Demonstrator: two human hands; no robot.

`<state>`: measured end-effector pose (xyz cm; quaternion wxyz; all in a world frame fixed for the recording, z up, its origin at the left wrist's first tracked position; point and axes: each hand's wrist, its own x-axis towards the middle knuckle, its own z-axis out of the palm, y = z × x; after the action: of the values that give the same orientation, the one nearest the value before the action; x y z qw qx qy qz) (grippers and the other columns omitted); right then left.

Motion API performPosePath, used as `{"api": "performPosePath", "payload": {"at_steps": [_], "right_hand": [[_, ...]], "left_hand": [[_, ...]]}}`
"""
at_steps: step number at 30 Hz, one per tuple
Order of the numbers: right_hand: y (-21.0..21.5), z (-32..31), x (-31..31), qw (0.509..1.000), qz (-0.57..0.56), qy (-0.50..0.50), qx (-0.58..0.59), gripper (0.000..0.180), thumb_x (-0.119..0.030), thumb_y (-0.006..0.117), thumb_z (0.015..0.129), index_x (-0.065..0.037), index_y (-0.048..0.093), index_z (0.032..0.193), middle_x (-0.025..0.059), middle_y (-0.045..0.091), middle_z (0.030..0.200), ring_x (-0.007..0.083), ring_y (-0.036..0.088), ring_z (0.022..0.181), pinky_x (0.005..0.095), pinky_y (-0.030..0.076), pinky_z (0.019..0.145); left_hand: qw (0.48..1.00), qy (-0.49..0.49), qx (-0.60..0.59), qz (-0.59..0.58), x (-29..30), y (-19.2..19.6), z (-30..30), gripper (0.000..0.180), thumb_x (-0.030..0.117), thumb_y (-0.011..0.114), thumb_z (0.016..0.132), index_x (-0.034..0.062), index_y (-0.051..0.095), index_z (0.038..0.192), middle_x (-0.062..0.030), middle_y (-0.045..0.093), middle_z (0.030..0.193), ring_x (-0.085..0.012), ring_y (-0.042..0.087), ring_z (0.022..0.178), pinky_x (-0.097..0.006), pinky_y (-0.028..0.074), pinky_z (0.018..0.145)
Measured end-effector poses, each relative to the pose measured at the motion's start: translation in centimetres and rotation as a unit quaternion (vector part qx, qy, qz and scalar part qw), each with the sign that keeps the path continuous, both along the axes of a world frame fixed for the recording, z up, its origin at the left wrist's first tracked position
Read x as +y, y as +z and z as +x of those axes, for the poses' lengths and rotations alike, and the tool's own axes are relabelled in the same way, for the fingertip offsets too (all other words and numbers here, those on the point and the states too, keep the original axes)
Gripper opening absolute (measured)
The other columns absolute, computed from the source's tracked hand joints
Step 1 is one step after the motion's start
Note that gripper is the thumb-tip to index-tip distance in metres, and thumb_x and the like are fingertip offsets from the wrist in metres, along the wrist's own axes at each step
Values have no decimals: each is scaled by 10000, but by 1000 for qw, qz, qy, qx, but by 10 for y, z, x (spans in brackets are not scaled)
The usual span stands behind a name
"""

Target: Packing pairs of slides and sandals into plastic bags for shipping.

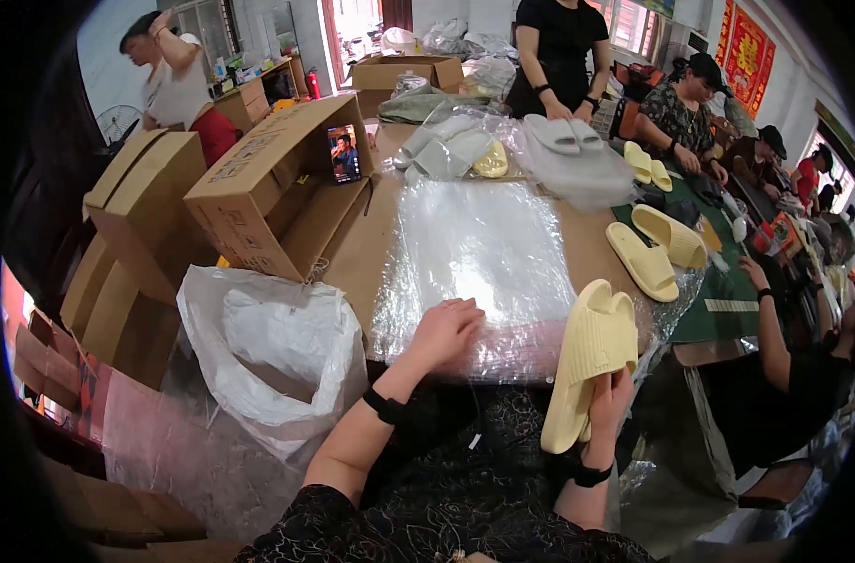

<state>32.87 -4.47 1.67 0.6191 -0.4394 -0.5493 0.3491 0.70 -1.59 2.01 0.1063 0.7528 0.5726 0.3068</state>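
Observation:
My right hand (611, 403) is closed round a pair of pale yellow slide slippers (587, 352), held together and upright at the table's near right. My left hand (449, 330) lies on a stack of clear plastic bags (474, 239), its fingers stretched out over the near part. Below that hand the near edge of the bags looks pinkish and smeared. Another pair of yellow slippers (645, 260) rests on the table to the right. Part of my right hand's fingers is hidden behind the slippers it holds.
An open cardboard box (249, 188) with a phone (344, 153) at its edge stands at the left. A white woven sack (268, 347) gapes beside the table. Bagged slippers (456, 150) lie at the back. A person across handles white slippers (564, 134); several people work along a green table (718, 281).

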Motion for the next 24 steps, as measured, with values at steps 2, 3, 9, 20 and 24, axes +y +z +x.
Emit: {"api": "performPosePath", "payload": {"at_steps": [2, 3, 9, 20, 24], "right_hand": [[4, -2, 1, 1000, 20, -11, -19, 229, -135, 577, 979, 62, 607, 1091, 61, 671, 996, 125, 606, 904, 274, 472, 794], [4, -1, 0, 1000, 19, -14, -20, 229, -135, 577, 979, 62, 607, 1091, 61, 671, 996, 125, 606, 904, 274, 472, 794], [20, -11, -11, 999, 51, -12, -2, 227, -139, 575, 974, 54, 607, 1089, 56, 668, 1010, 135, 610, 926, 285, 478, 806], [52, -47, -22, 888, 49, 106, -444, 194, -171, 649, 800, -6, 551, 829, 185, 588, 782, 397, 600, 710, 482, 473, 618], [44, -51, -13, 870, 51, 88, -482, 233, -226, 612, 852, -10, 530, 821, 194, 565, 770, 396, 581, 710, 501, 456, 630]], "left_hand": [[1000, -7, -26, 8, 4, -6, -5, 293, 206, 548, 915, 70, 667, 1146, -146, 613, 1284, -346, 556, 1186, -417, 448, 1006], [1000, -10, -27, 6, 6, -7, -7, 293, 206, 548, 915, 70, 667, 1146, -146, 613, 1284, -346, 556, 1186, -417, 448, 1006], [930, 7, -340, -141, 5, 4, -3, 309, 248, 596, 935, 64, 684, 1167, -148, 658, 1231, -257, 631, 1121, -332, 475, 959], [946, 26, -321, -28, -1, 40, 9, 258, 178, 611, 922, 68, 700, 1139, -140, 681, 1177, -276, 646, 1095, -325, 500, 935], [988, -18, -92, 119, -10, 51, 19, 235, 149, 616, 886, 76, 705, 1092, -121, 658, 1227, -350, 564, 1197, -415, 443, 1030]]}}
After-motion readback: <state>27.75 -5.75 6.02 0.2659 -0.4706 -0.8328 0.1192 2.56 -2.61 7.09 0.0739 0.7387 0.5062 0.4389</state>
